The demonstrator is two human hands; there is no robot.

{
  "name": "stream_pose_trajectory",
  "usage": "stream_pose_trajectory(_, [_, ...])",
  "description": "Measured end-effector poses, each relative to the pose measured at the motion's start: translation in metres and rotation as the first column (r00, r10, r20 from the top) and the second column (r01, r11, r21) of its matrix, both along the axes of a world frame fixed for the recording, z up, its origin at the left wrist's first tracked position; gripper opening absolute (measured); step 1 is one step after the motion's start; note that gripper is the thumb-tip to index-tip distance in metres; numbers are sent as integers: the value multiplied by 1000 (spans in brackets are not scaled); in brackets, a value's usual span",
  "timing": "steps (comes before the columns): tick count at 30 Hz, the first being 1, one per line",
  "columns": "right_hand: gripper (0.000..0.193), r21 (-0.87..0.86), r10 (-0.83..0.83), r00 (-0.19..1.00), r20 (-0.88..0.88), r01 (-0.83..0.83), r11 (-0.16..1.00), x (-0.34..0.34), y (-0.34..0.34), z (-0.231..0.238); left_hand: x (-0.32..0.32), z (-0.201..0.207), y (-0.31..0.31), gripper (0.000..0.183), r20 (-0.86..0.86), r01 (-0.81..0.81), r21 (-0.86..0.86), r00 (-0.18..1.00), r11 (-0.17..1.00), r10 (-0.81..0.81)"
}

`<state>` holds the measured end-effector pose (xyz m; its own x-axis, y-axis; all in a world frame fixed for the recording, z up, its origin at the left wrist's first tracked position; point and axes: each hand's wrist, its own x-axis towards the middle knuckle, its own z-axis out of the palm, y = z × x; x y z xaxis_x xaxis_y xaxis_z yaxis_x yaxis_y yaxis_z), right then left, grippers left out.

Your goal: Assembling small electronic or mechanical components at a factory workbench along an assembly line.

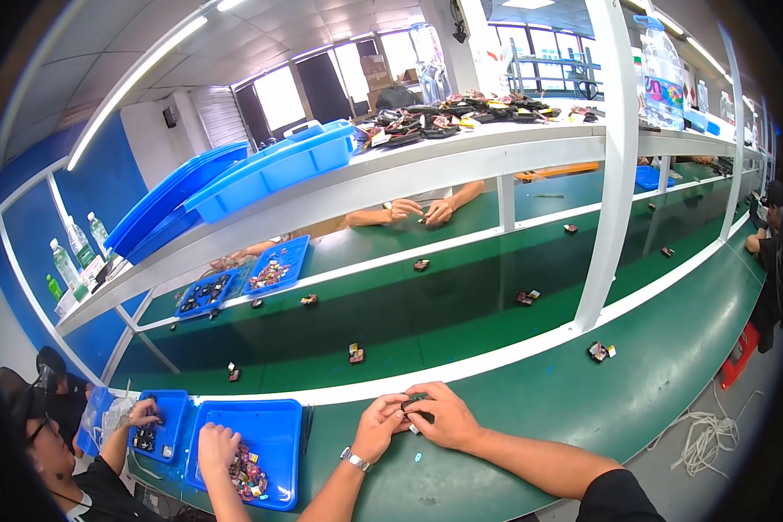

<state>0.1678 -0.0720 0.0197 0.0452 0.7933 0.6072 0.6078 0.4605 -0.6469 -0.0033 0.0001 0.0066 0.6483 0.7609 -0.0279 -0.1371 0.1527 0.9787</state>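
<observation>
Both my hands meet over the green bench (513,400), with the fingers closed around a small black part (411,409). My left hand (378,426), with a metal watch at its wrist, grips the part from the left. From the right, my right hand (444,419) pinches the same part, and its fingers cover much of it. A small pale piece shows just under the fingertips. On the bench below my hands lies a tiny light-blue scrap (418,457). To the left stands a blue tray (278,426) with small reddish parts wrapped in yellow and white.
A co-worker at left reaches into the blue tray and a second blue tray (176,435) of black parts. Small parts (356,353) lie spaced along the green belt (444,322). A white post (613,191) and an overhead shelf (461,161) stand ahead. Another person's hands work opposite.
</observation>
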Motion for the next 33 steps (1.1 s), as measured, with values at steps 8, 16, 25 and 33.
stream_pose_trajectory(8, [15, -73, 2, 998, -69, -7, 997, -1, 0, -6, 0, 1, 0, 28, -5, 1, -32, 1000, 999, -1])
stream_pose_trajectory(16, [17, -86, -13, 999, -52, 8, 996, 3, -1, -3, 0, 2, -1, 27, -22, -15, -23, 1000, 1000, 15])
stream_pose_trajectory(25, [16, -76, -8, 998, -57, 4, 997, 1, 1, -4, -1, 2, -1, 27, -66, -31, -5, 997, 999, 31])
stream_pose_trajectory(33, [17, -122, 15, 992, -123, -30, 992, 0, 0, -6, 2, 3, -5, 26, -69, -41, 50, 997, 998, 44])
